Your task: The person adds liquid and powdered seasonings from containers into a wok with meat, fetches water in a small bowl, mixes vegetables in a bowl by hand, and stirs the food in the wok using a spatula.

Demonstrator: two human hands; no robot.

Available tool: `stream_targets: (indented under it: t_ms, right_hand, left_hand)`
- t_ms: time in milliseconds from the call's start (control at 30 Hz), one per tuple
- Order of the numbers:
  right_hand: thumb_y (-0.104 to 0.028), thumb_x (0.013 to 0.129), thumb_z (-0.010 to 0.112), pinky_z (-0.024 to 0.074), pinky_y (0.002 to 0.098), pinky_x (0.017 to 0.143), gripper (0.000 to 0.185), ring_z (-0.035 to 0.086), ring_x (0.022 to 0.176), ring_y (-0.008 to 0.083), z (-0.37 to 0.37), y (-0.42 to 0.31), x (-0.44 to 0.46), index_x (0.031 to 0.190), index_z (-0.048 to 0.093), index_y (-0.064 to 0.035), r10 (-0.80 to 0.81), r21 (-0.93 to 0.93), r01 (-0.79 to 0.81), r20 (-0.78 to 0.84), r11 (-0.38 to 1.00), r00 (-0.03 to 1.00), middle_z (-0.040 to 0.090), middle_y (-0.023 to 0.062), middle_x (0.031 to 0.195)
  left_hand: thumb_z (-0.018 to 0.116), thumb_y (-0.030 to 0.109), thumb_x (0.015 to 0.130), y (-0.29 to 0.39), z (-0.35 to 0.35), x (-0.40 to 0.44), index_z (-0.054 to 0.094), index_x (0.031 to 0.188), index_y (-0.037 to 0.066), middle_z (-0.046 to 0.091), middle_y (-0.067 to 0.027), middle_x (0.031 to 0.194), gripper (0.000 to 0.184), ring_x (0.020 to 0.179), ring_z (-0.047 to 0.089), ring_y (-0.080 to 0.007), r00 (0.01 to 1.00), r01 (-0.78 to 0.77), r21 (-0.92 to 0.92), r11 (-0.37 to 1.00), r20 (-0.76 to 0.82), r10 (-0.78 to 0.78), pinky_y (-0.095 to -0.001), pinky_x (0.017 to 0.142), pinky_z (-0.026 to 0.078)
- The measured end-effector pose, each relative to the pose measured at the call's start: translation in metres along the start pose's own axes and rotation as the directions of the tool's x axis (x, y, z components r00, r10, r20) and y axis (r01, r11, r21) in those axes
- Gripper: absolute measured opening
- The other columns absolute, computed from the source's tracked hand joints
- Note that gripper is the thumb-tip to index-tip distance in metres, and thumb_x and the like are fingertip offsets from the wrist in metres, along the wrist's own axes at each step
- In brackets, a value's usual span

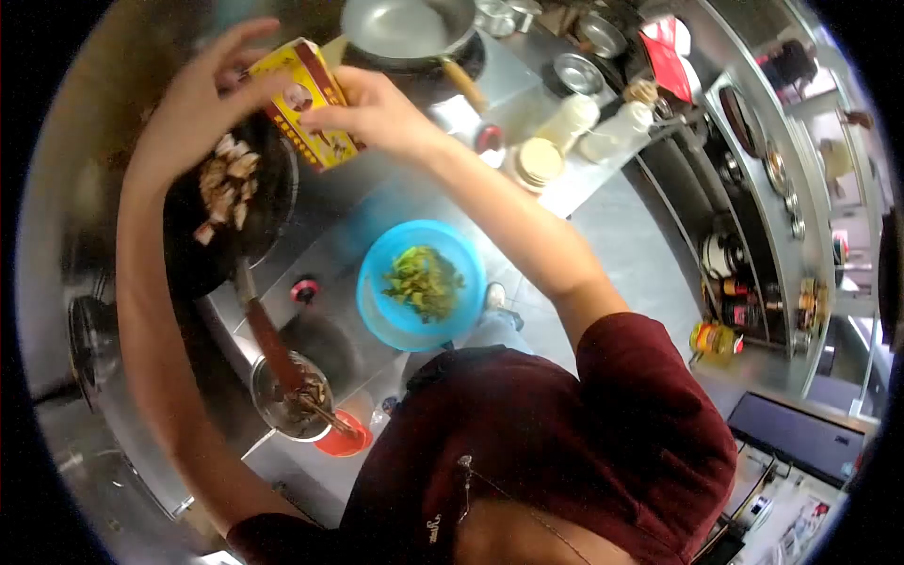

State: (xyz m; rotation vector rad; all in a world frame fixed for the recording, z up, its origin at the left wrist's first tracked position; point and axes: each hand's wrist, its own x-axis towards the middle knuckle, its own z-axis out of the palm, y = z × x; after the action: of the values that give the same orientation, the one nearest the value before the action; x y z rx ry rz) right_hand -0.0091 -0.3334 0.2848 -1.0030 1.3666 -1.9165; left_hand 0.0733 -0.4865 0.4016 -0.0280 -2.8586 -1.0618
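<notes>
A yellow and red cardboard box [306, 105] is held up between my two hands. My right hand [381, 108] grips its right side, with the thumb across the printed front. On the upper left side of the box, my left hand [202, 108] has a finger or thumb against it, while another finger sticks out past the top. Just below my left hand is a dark wok [273, 212] with browned meat pieces [229, 184] in it. A utensil with a wooden handle [268, 339] leans out of the wok toward me, its far end among the meat hidden.
A blue basin [372, 315] with leafy greens [422, 282] stands in front of my body. Near it are a metal pot [264, 405] and a red container [344, 435]. A pan [410, 28] sits at the back; bottles [612, 132] line the right counter.
</notes>
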Motion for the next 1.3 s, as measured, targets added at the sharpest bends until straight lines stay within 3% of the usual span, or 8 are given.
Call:
stream_targets:
  t_ms: [167,300,433,600,700,833,1200,1300]
  right_hand:
    - [-0.023,0.070,0.069,0.0437,0.0314,0.082,0.058,0.056,0.093,0.0215,-0.079,-0.021,-0.119,0.116,0.043,0.0012,-0.353,-0.626,0.209,-0.114,0.751,0.929,0.056,0.0142,0.104]
    - [-0.010,0.076,0.061,0.0462,0.0308,0.076,0.036,0.058,0.089,0.0172,-0.191,-0.017,-0.225,0.109,0.051,0.0007,-0.226,-0.524,-0.102,-0.525,0.846,0.821,0.059,0.0141,0.100]
    - [-0.022,0.069,0.071,0.0423,0.0339,0.085,0.065,0.051,0.103,0.0211,-0.250,0.057,-0.285,0.120,0.039,0.0009,0.146,-0.600,-0.501,-0.540,0.624,0.829,0.054,0.0141,0.108]
    - [-0.037,0.054,0.079,0.0283,0.0406,0.098,0.091,0.037,0.117,0.0324,-0.259,0.132,-0.268,0.125,0.034,-0.0031,-0.059,-0.536,-0.181,-0.400,0.824,0.914,0.042,0.0192,0.122]
    - [-0.042,0.059,0.074,0.0231,0.0411,0.101,0.087,0.032,0.120,0.0322,-0.244,0.082,-0.250,0.125,0.034,-0.0044,-0.219,-0.626,-0.032,-0.319,0.779,0.922,0.034,0.0183,0.128]
    - [-0.038,0.060,0.073,0.0253,0.0404,0.100,0.086,0.034,0.119,0.0329,-0.243,0.136,-0.248,0.125,0.031,0.0000,-0.333,-0.615,-0.029,-0.465,0.788,0.820,0.035,0.0182,0.127]
    - [-0.028,0.056,0.075,0.0342,0.0393,0.091,0.083,0.041,0.109,0.0367,-0.225,0.127,-0.257,0.122,0.034,0.0023,-0.386,-0.653,-0.154,-0.603,0.742,0.698,0.043,0.0217,0.116]
    - [-0.031,0.055,0.075,0.0338,0.0389,0.091,0.087,0.040,0.110,0.0359,-0.227,0.127,-0.267,0.122,0.033,0.0026,-0.370,-0.685,-0.170,-0.566,0.708,0.737,0.042,0.0220,0.117]
  left_hand:
    - [0.062,0.018,0.077,0.064,0.104,0.020,0.054,0.104,0.003,0.061,-0.0100,0.089,0.032,0.076,0.059,-0.0180,0.952,-0.117,0.129,0.985,0.298,0.074,-0.0302,0.068,0.046]
    - [0.060,0.024,0.077,0.054,0.215,0.020,0.055,0.098,0.007,0.060,-0.0123,0.092,0.028,0.081,0.058,-0.0311,0.985,-0.144,0.368,0.919,0.141,0.098,-0.0363,0.067,0.048]
    - [0.061,0.022,0.075,0.001,0.318,0.033,0.055,0.095,0.008,0.060,-0.0091,0.088,0.026,0.078,0.059,-0.0311,0.984,-0.068,0.440,0.895,0.176,-0.011,-0.0395,0.065,0.048]
    - [0.075,0.027,0.059,0.049,0.333,0.073,0.027,0.132,0.008,0.030,-0.0161,0.132,0.090,0.118,0.034,-0.0352,0.956,-0.243,0.250,0.937,0.228,0.187,-0.0399,0.097,0.032]
    - [0.070,0.037,0.062,0.072,0.359,0.111,0.038,0.129,0.020,0.023,-0.0172,0.137,0.076,0.127,0.018,-0.0382,0.794,-0.558,0.273,0.783,0.452,0.408,-0.0499,0.102,0.020]
    - [0.067,0.037,0.061,0.046,0.387,0.130,0.048,0.115,0.015,0.041,-0.0182,0.114,0.061,0.105,0.041,-0.0366,0.696,-0.695,0.231,0.681,0.456,0.555,-0.0479,0.083,0.036]
    - [0.060,0.032,0.071,0.072,0.430,0.096,0.049,0.106,0.006,0.043,-0.0208,0.105,0.045,0.097,0.043,-0.0406,0.958,-0.229,0.510,0.829,-0.034,0.286,-0.0468,0.089,0.032]
    - [0.059,0.034,0.073,0.095,0.399,0.094,0.046,0.111,0.004,0.042,-0.0221,0.108,0.050,0.101,0.042,-0.0407,0.900,-0.423,0.413,0.807,0.293,0.322,-0.0459,0.092,0.031]
